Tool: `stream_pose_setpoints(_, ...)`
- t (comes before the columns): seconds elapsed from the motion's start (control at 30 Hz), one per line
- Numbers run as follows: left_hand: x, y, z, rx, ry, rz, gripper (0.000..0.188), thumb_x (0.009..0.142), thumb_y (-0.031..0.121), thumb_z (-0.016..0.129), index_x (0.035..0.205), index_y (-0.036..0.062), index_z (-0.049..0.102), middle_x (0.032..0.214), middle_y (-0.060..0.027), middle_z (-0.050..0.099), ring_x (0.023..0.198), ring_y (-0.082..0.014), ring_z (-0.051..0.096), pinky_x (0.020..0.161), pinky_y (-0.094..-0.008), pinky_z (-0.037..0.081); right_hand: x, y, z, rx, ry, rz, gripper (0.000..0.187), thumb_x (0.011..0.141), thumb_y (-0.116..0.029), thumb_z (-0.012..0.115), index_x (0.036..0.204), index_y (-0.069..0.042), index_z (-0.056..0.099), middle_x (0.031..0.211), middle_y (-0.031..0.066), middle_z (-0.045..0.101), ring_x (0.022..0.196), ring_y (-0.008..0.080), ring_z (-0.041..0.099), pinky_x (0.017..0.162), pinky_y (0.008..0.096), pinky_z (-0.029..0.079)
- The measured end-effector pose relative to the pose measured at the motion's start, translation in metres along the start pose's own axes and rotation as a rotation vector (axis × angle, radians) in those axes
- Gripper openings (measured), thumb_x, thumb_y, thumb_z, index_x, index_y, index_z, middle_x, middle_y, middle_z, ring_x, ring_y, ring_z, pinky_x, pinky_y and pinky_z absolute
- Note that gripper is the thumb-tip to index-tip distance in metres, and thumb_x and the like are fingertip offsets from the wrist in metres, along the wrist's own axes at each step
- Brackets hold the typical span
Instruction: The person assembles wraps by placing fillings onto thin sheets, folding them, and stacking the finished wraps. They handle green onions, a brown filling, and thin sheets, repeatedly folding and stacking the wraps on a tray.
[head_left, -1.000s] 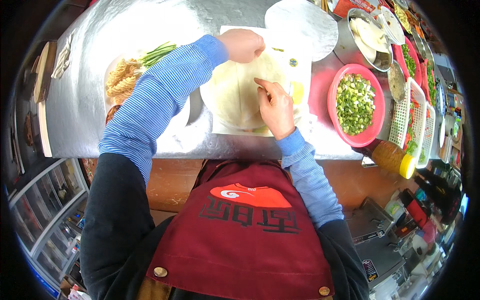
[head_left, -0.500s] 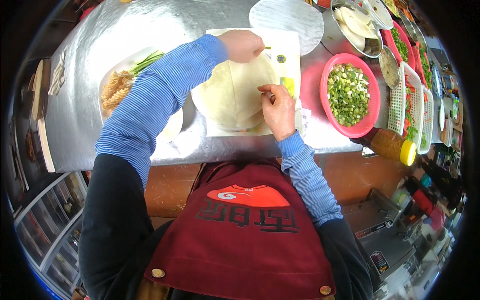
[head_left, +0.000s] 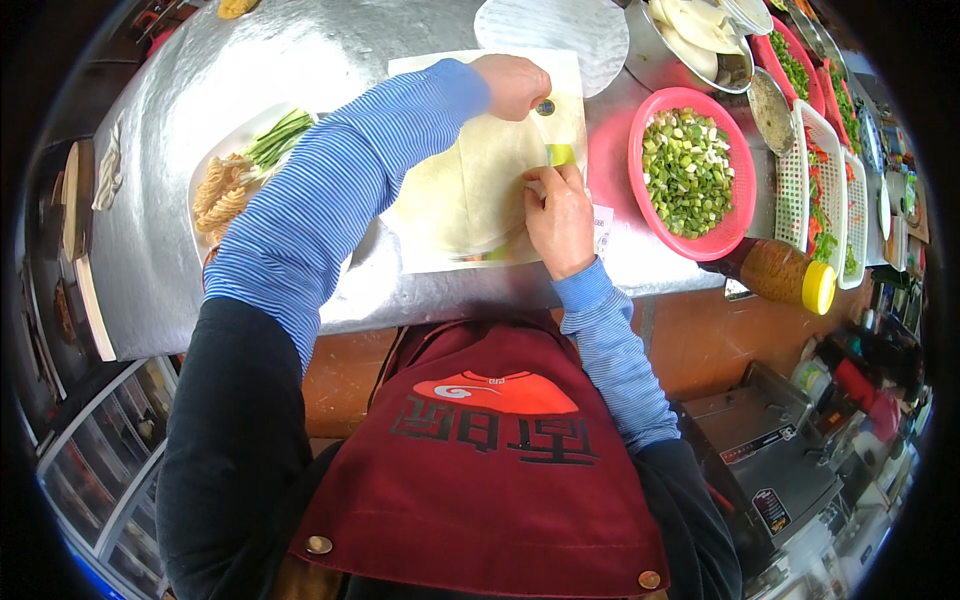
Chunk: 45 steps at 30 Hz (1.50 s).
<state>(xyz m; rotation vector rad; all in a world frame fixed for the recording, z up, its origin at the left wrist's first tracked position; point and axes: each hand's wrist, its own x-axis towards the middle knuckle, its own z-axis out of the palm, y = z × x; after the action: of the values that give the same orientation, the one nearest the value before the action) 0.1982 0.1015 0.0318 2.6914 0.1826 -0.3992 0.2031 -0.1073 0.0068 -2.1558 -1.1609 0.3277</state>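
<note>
Head view: left hand, right hand curled at right side of wrap, grip unclear; uneven pulling could tear it.

I see a pink basin on my feed: yellow-capped bottle at its near side, white baskets to its right, metal pot beyond it.

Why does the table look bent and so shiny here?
In the head view, the fisheye lens bows the outline of the metal table; in that view, light leaves white glare on it, and stripes on the left sleeve look blurred near the left hand.
</note>
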Motion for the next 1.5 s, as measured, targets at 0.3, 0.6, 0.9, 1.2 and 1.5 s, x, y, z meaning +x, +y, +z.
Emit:
stream_pose_setpoints(0.3,0.022,-0.012,0.002,-0.122,-0.095,-0.062,0.015,0.066,0.005,0.062,0.080,0.0061,0.061,0.078,-0.0077,0.063,0.075,-0.0246,0.061,0.062,-0.0366,0.048,0.004,-0.004,-0.024,-0.282,-0.121,-0.103,0.018,0.075,-0.011,0.063,0.092,-0.013,0.069,0.084,0.0090,0.055,0.070,0.0284,0.061,0.059,0.0389,0.051)
stream_pose_setpoints(0.6,0.003,-0.033,-0.004,-0.415,0.347,-0.194,0.016,0.078,0.018,0.058,0.084,0.0047,0.064,0.075,-0.0085,0.065,0.067,-0.0241,0.061,0.062,-0.0334,0.048,0.000,0.012,-0.027,-0.284,-0.057,-0.163,0.010,0.076,-0.011,0.066,0.086,-0.011,0.067,0.084,0.0054,0.058,0.065,0.0273,0.061,0.056,0.0378,0.050)
stream_pose_setpoints(0.9,-0.071,-0.048,0.068,-0.420,0.532,-0.758,0.018,0.076,0.020,0.056,0.082,0.0079,0.067,0.086,-0.0157,0.067,0.083,-0.0352,0.063,0.072,-0.0434,0.049,0.019,0.007,-0.039,-0.111,-0.019,-0.216,0.008,0.078,-0.013,0.067,0.086,-0.009,0.065,0.085,0.0045,0.059,0.062,0.0257,0.060,0.054,0.0365,0.048)
stream_pose_setpoints(1.2,-0.043,-0.021,0.057,-0.337,0.609,-0.928,0.020,0.069,0.021,0.065,0.075,0.0019,0.065,0.069,-0.0122,0.065,0.065,-0.0235,0.062,0.061,-0.0347,0.049,0.028,0.004,-0.038,-0.031,-0.063,-0.241,0.006,0.081,-0.013,0.063,0.085,-0.009,0.065,0.085,0.0059,0.059,0.064,0.0262,0.061,0.056,0.0363,0.049)
stream_pose_setpoints(1.5,-0.058,0.036,0.058,-0.538,0.691,-0.551,0.009,0.076,0.010,0.062,0.080,0.0019,0.064,0.070,-0.0097,0.064,0.059,-0.0188,0.059,0.058,-0.0296,0.047,0.056,0.004,-0.027,0.051,-0.067,-0.208,0.034,0.077,-0.004,0.058,0.109,-0.014,0.065,0.093,0.0074,0.060,0.085,0.0268,0.061,0.068,0.0354,0.051)
